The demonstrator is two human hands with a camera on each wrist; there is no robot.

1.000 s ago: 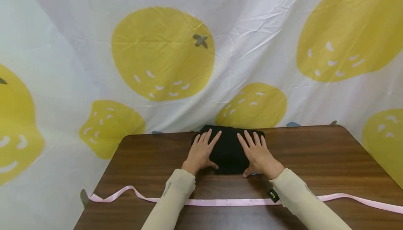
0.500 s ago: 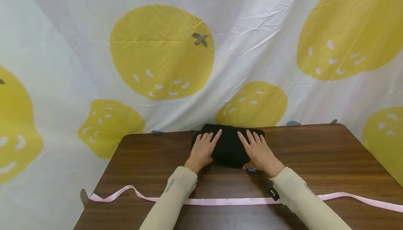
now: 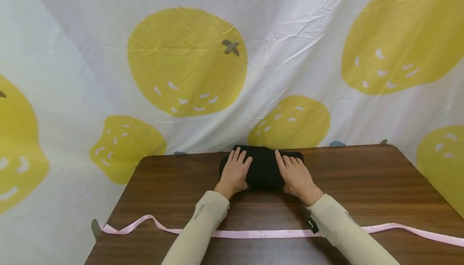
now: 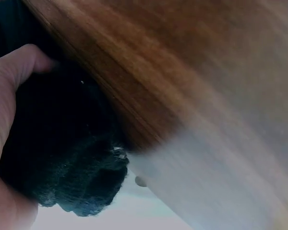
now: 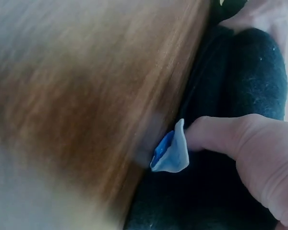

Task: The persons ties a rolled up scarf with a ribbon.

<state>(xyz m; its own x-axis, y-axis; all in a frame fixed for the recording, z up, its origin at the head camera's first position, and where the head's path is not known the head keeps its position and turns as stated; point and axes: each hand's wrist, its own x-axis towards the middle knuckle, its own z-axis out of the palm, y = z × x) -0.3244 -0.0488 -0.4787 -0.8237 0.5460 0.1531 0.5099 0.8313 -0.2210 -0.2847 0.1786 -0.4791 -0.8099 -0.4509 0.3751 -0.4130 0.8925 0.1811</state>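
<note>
A thick roll of black cloth lies at the far edge of the wooden table. My left hand grips its left part, fingers over the top and thumb at the near side. On its right part my right hand holds on the same way. In the left wrist view, the thumb bends over the fuzzy dark fabric, whose end looks frayed. A small blue and white tag sticks out of the cloth beside the right thumb in the right wrist view.
A pink ribbon runs across the near part of the brown table, beneath both forearms. A small black tag hangs by the right sleeve. Behind the table hangs a white curtain printed with yellow fruit.
Both hands went from lying spread on the flat black cloth to gripping it. Its near edge has moved away from me and it now looks rounder. The blue tag has gone from the head view.
</note>
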